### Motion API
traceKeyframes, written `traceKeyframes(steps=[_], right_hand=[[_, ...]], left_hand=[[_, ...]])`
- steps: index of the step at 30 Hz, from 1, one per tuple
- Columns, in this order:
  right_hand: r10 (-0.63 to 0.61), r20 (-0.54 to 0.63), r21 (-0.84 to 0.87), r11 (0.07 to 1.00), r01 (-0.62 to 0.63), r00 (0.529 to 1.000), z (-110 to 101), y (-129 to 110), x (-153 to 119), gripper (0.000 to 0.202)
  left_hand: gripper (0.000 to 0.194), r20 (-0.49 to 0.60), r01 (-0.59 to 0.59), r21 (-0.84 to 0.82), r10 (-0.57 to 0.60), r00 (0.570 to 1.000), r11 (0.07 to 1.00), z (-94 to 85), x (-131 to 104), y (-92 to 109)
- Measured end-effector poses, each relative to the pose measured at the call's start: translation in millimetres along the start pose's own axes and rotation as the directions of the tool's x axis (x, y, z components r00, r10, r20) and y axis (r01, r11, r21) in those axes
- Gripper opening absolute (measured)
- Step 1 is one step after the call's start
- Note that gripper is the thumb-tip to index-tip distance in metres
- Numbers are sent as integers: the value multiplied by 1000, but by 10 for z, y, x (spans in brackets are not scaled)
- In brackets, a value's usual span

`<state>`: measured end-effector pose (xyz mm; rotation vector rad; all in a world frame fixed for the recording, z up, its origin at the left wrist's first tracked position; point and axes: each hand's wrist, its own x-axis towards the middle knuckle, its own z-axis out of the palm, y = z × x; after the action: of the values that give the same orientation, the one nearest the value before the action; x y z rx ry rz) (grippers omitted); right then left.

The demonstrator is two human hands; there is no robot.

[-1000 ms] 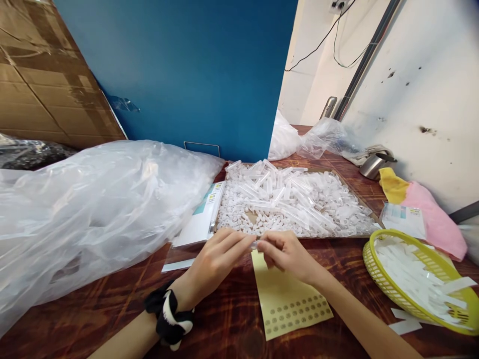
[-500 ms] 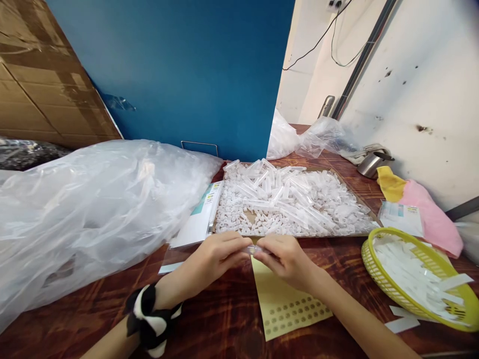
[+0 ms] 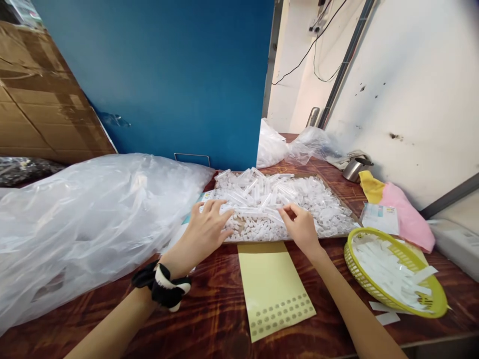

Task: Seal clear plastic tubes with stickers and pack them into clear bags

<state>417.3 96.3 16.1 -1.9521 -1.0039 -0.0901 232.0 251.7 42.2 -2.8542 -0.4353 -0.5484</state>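
My left hand (image 3: 207, 224) hovers over the near left part of the shallow tray (image 3: 339, 197), its fingers spread and nothing in them. At the tray's near side, my right hand (image 3: 302, 228) has thumb and forefinger pinched together by the transparent plastic tubes (image 3: 262, 192). What sits between those fingertips, if anything, I cannot make out. Small white plastic pieces (image 3: 258, 229) lie loose along the tray's front. Below the hands is a yellow sticker sheet (image 3: 271, 274), with several rows of small round stickers near its lower edge.
At right stands a yellow-green basket (image 3: 354, 264) of white strips, with loose strips (image 3: 387, 318) beside it. A big translucent bag (image 3: 93, 214) covers the left side. Behind are a blue panel (image 3: 160, 80), a metal cup (image 3: 355, 169) and a pink cloth (image 3: 407, 214).
My hands were together over the sticker sheet on a small transparent piece. Now they are apart: the left has opened and moved left, the right has moved right and up to the tray.
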Motion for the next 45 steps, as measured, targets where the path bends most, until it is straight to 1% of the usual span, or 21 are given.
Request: traceKeyframes(steps=[2,4,5,7,9,11,13,16,19,21,25,28,30,33,36,38,39,43,45], right_hand=[[0,-37,-49,999,-1,999,-47,83,52,21],[-28,-30,-58,998,26,999,-69,108,63,14],[-56,-7,-58,997,56,998,-72,102,57,10],[-135,78,-39,990,138,988,-62,68,33,7],[-235,192,-39,968,247,953,-42,28,7,10],[-303,306,-88,935,344,903,-22,3,-11,11],[-317,388,-145,906,397,865,-10,-1,-16,9],[-296,441,-170,899,402,847,-17,14,-8,10],[-280,466,-190,895,404,839,-38,20,4,11],[-276,474,-210,887,411,836,-50,3,7,14],[-296,461,-228,871,435,836,-71,-84,0,19],[-363,344,-190,876,442,866,-67,-149,-20,15],[-406,269,-170,873,458,873,-42,-171,-42,12],[-415,204,-137,885,446,887,7,-185,-81,13],[-382,131,59,924,378,915,39,-225,-120,12],[-384,137,170,917,360,913,49,-264,-145,10],[-396,151,191,911,366,906,53,-280,-156,10],[-425,186,187,901,392,886,70,-278,-189,11],[-427,226,198,900,388,876,80,-240,-199,12]], left_hand=[[22,-16,-7,-41,6,1000,999,38,149,89],[17,22,-67,-80,69,997,995,120,312,207],[15,48,-96,-85,100,994,992,173,385,262],[12,79,-121,-75,127,989,990,282,492,339],[9,77,-106,-64,110,991,992,354,526,351],[8,62,-65,-59,68,996,996,361,488,307],[9,41,-10,-65,13,999,998,310,394,234],[12,16,49,-105,-48,999,993,208,202,141],[12,-33,78,-231,-88,996,970,172,12,122],[13,-74,81,-319,-110,991,944,189,-87,146],[16,-135,47,-432,-116,984,901,225,-206,221],[19,-135,30,-498,-112,984,867,221,-243,258],[21,-130,35,-516,-119,984,856,222,-253,265],[23,-124,47,-527,-131,984,848,247,-262,262],[23,-117,58,-559,-148,982,827,274,-265,259],[23,-116,61,-591,-159,980,804,279,-263,261],[23,-115,58,-606,-160,980,793,278,-261,261],[22,-115,38,-637,-143,983,770,263,-264,257],[22,-125,9,-639,-115,986,769,255,-273,248]])
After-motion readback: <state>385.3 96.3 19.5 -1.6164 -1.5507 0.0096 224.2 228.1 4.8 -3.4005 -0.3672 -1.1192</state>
